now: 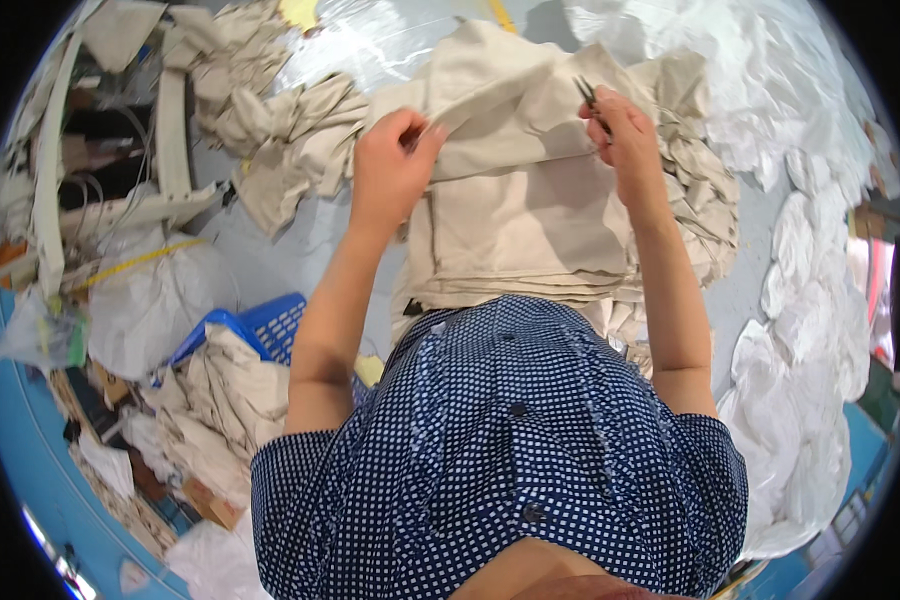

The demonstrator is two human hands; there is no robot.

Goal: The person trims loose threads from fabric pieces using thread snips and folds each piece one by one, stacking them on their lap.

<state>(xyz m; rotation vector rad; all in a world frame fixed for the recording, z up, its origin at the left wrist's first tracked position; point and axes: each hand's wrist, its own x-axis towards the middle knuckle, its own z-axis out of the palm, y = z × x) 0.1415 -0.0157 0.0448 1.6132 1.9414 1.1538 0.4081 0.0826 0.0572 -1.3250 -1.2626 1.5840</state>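
A beige cloth piece (525, 115) is spread and partly folded in front of me, on top of a stack of similar beige pieces (520, 225). My left hand (395, 165) is closed at the left part of the upper cloth, fingers curled and thumb against them, pinching its edge. On the other side, my right hand (625, 140) is wrapped around small dark thread snips (586, 93), whose tips point up and away from me. The fingers of that hand are also close to the cloth's right part; whether they touch it is hard to see.
Crumpled beige fabric (310, 130) lies far left, with more bunched cloth (705, 215) right of the stack. White plastic sheeting (740, 75) covers the far right. At left stand a blue basket (275, 325), a white frame (170, 140) and a clear bag (150, 310).
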